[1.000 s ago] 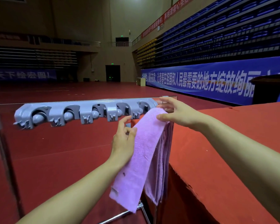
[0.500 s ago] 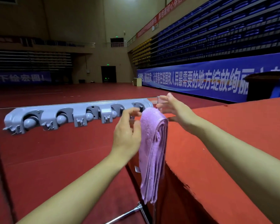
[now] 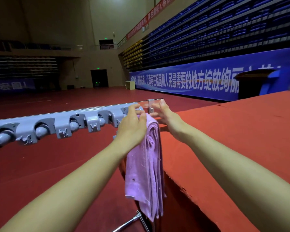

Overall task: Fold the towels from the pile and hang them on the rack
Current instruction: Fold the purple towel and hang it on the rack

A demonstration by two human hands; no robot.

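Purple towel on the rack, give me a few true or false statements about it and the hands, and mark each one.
1. The purple towel hangs over the right end of the rack. True.
2. The left hand is at the top of the towel. True.
3. The right hand grips the towel's bottom edge. False: it is up by the rack's end bracket, fingers spread.
4. The towel lies flat on the red floor. False: it hangs folded, well above the floor.
5. Several towels hang on the rack. False: only one.

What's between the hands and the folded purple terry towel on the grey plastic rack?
Nothing visible. The left hand touches the folded purple terry towel at its top, draped at the grey plastic rack; the right hand hovers beside it.
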